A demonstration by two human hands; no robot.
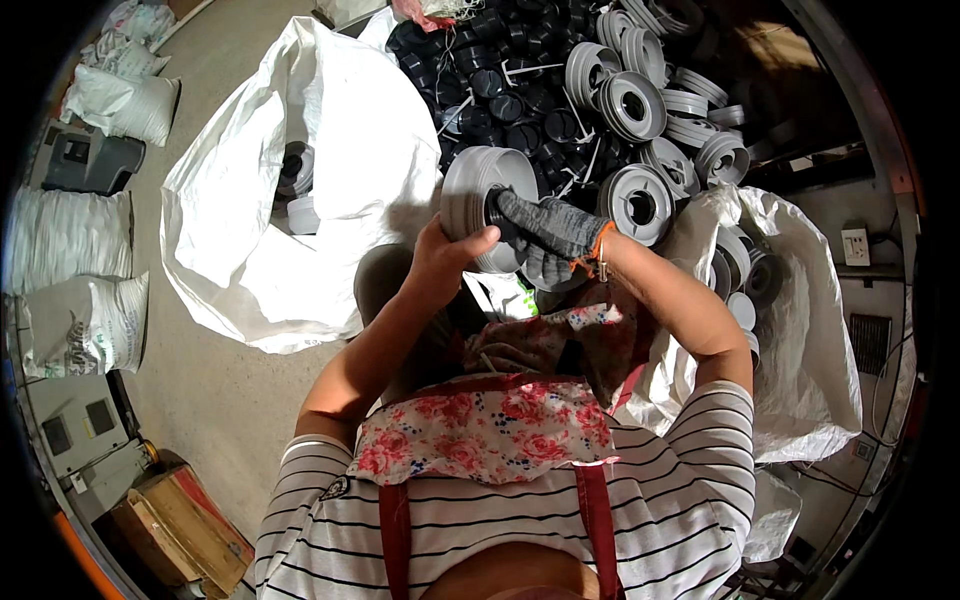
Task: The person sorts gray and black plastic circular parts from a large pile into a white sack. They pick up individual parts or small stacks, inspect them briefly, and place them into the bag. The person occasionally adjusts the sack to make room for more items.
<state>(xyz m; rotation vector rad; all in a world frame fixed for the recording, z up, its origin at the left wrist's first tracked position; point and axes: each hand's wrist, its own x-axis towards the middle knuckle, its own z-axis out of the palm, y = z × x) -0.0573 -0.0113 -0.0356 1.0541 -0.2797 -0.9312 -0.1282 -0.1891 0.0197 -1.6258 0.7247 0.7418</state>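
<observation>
My bare left hand (pixel 437 265) grips the lower edge of a ribbed grey round plastic part (pixel 468 185), tilted up in front of my lap. My right hand (pixel 565 228), in a grey knit glove with an orange cuff, reaches into the part's hollow middle. Its fingers are closed round a small black round piece (pixel 493 206) there, partly hidden by the glove. Whether that piece is seated in the part, I cannot tell. Just beyond my hands lies a heap of black round caps (pixel 507 106), with thin white plastic sticks among them.
More grey round parts (pixel 632 106) are piled at the far right. An open white woven sack (pixel 375 130) on the left holds several parts, as does another white sack (pixel 800 400) on the right. Filled sacks (pixel 85 320) and a cardboard box (pixel 190 525) line the left side.
</observation>
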